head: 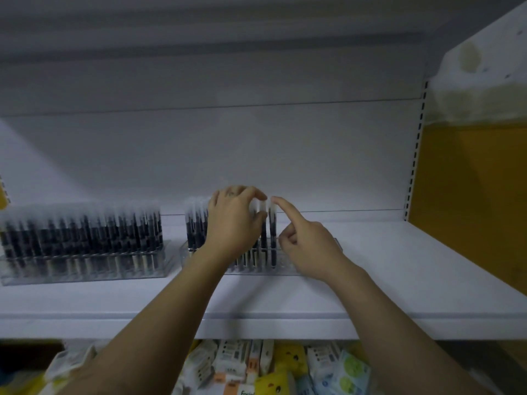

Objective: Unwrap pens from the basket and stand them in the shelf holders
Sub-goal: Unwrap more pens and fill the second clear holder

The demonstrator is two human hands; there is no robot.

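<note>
White shelf (pixel 399 266), dim light: pens (pixel 273 232) stand upright in a clear holder (pixel 184 253), left hand (pixel 236 220) pinching the rightmost caps, right hand (pixel 308 246) with index extended onto the last cap, other fingers curled, holding nothing; full second holder (pixel 85 269) well left

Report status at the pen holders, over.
Left hand pinches a pen in the half-filled holder. Right hand forefinger touches the end pen. No obstruction seen.
</note>
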